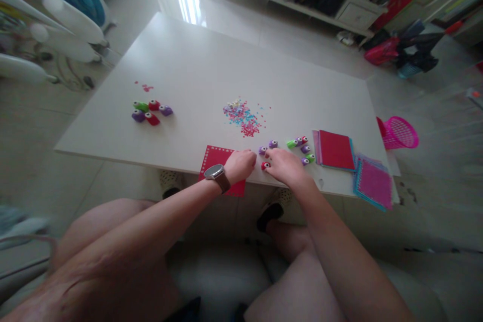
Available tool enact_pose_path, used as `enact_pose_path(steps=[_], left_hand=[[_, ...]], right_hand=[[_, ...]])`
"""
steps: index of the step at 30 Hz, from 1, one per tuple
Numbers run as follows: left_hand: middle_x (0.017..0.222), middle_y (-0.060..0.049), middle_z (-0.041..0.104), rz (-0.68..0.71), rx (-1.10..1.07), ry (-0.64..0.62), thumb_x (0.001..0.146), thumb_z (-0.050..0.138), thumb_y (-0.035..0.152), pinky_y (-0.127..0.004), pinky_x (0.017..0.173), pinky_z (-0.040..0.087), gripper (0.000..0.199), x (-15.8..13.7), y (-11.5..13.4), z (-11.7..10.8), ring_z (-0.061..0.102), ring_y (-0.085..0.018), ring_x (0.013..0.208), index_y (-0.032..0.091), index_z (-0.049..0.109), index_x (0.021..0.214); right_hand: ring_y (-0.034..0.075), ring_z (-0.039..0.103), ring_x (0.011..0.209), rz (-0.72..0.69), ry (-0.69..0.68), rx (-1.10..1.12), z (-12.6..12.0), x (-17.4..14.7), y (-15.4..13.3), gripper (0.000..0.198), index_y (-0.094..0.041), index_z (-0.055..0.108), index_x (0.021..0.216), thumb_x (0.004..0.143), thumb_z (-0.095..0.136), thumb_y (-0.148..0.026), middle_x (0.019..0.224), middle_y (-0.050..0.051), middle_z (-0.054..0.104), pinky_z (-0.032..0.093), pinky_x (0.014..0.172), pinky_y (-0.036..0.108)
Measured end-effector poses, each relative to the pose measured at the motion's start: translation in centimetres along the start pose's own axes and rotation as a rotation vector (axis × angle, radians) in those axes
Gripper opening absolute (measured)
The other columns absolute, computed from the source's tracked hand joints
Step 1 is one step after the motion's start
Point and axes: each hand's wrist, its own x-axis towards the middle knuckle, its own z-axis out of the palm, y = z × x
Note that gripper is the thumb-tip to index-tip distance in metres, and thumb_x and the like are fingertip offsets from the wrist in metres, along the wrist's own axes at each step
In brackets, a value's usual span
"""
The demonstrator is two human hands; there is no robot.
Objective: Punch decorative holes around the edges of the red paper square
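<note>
My left hand (242, 165), with a watch (214, 171) on its wrist, is closed above the right part of a red card (211, 158). Whatever its curled fingers may hold is hidden. The card has small holes punched along its edges and juts over the table's near edge. My right hand (286, 165) reaches in with its fingers apart, the fingertips beside a red craft punch (265, 166). Just beyond are two purple craft punches (263, 150). Further right sits a cluster of green, purple and red punches (305, 149).
Tiny paper cutouts (243, 116) lie mid-table. Several more punches (152, 118) stand at left near pink scraps (147, 88). To the right are a red card stack (336, 150) and hole-edged cards (374, 181). A pink basket (403, 132) is past the table's right edge.
</note>
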Motion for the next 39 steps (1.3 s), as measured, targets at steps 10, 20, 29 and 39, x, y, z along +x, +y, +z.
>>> enact_pose_path(steps=[10, 20, 29, 39], left_hand=[[0.112, -0.01, 0.078, -0.021, -0.001, 0.084, 0.092, 0.06, 0.015, -0.034, 0.085, 0.052, 0.025, -0.6, -0.1, -1.9, 0.073, -0.025, 0.103, 0.02, 0.076, 0.111], [0.112, -0.012, 0.073, 0.014, 0.134, 0.025, 0.101, 0.043, 0.012, -0.037, 0.081, 0.051, 0.036, -3.1, -1.5, -3.6, 0.068, -0.028, 0.105, 0.02, 0.077, 0.111], [0.126, -0.018, 0.068, -0.041, 0.206, -0.079, 0.103, 0.043, 0.01, -0.04, 0.085, 0.058, 0.036, -5.8, -0.8, -4.2, 0.066, -0.031, 0.114, 0.014, 0.07, 0.126], [0.136, -0.018, 0.066, -0.032, 0.232, -0.113, 0.104, 0.046, 0.014, -0.042, 0.091, 0.061, 0.032, -6.3, 0.0, -4.6, 0.063, -0.032, 0.126, 0.013, 0.07, 0.126]], right_hand=[[0.027, 0.07, 0.117, -0.078, 0.034, 0.106, 0.4, 0.2, 0.2, 0.028, -0.021, 0.075, 0.125, 0.1, 0.063, -0.016, 0.125, 0.013, 0.075, 0.049, 0.093, 0.032], [0.023, 0.062, 0.124, -0.257, -0.072, 0.217, 0.9, 0.7, -1.3, 0.049, -0.021, 0.07, 0.125, 0.09, 0.051, 0.007, 0.119, 0.007, 0.076, 0.036, 0.104, 0.037], [0.03, 0.052, 0.142, -0.184, 0.023, 0.147, 1.4, 2.0, -1.9, 0.057, -0.019, 0.059, 0.149, 0.096, 0.05, -0.003, 0.146, 0.015, 0.065, 0.038, 0.111, 0.045], [0.03, 0.06, 0.135, -0.177, 0.1, 0.105, 1.2, 1.8, -1.9, 0.041, -0.018, 0.069, 0.135, 0.1, 0.051, -0.011, 0.142, 0.011, 0.07, 0.042, 0.113, 0.044]])
